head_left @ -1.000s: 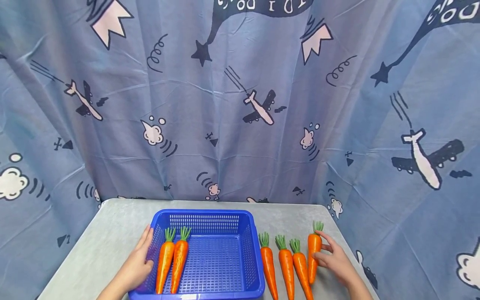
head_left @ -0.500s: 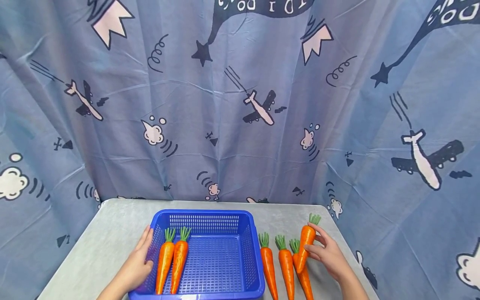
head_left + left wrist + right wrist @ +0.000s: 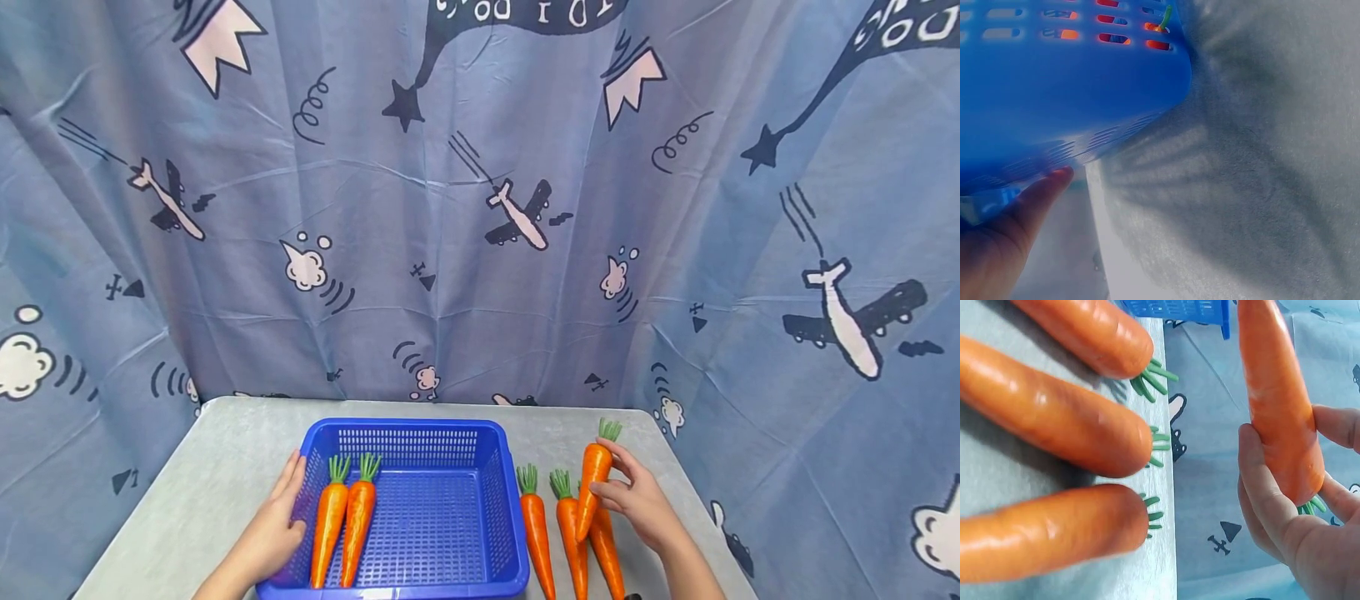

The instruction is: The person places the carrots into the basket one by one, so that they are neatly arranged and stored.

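Right hand held one carrot above the table row; left hand steadied the basket.

The right hand (image 3: 637,500) gripped a carrot (image 3: 591,487) near its thick end, fingers and thumb curled round it, clear of the table (image 3: 225,467). Its long axis ran tilted, green top up and away, tip down towards the three carrots (image 3: 536,525) lying side by side below. The basket (image 3: 420,433) stood to the left of the grip, two carrots (image 3: 345,517) inside. The left hand (image 3: 273,529) rested flat against the basket's left wall. The held carrot looked smooth, orange and glossy.
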Demonstrator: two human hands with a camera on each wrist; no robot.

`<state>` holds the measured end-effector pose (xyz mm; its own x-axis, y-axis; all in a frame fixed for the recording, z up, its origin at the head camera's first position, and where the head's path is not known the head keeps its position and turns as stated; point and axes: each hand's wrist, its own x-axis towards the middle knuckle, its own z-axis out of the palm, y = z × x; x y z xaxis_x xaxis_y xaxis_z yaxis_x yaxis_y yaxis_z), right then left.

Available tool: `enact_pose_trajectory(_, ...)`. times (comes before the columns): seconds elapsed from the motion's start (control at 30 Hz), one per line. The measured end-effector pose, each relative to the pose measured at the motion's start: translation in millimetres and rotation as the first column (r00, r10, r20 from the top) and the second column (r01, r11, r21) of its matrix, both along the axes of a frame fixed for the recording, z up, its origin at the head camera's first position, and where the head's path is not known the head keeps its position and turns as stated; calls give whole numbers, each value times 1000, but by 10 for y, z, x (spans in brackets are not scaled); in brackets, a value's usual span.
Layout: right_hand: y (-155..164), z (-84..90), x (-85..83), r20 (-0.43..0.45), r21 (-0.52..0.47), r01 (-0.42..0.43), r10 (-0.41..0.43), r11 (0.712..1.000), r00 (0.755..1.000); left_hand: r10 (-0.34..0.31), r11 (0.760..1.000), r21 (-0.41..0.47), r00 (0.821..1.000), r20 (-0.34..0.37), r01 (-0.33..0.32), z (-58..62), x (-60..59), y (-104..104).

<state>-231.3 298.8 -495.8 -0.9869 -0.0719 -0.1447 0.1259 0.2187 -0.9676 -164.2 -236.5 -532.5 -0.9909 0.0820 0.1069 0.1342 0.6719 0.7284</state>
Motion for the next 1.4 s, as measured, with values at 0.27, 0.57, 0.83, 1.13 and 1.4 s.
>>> enact_pose_trajectory(0.27, -149, 25, 3, -4, -27, -29, 29, 999, 1000, -7, 1000, 1, 999, -42, 7, -18, 17, -7)
enact_pose_trajectory(0.57, -319, 94, 4, -6, -30, -79, 79, 996, 997, -1, 1000, -7, 1000, -24, 1, -8, 24, -13)
enact_pose_trajectory(0.83, -469, 126, -37, -27, -27, -127, 126, 992, 992, -5, 1000, 7, 998, -62, 6, -8, 26, -10)
enact_pose_trajectory(1.13, -591, 145, -46, -52, -47, -202, 200, 978, 978, -6, 1000, -4, 1000, -2, 6, 15, 7, 6)
enact_pose_trajectory(1.4, -777, 175, -42, -59, -16, -212, 211, 977, 976, -2, 1000, 11, 1000, -3, 2, 32, 22, 12)
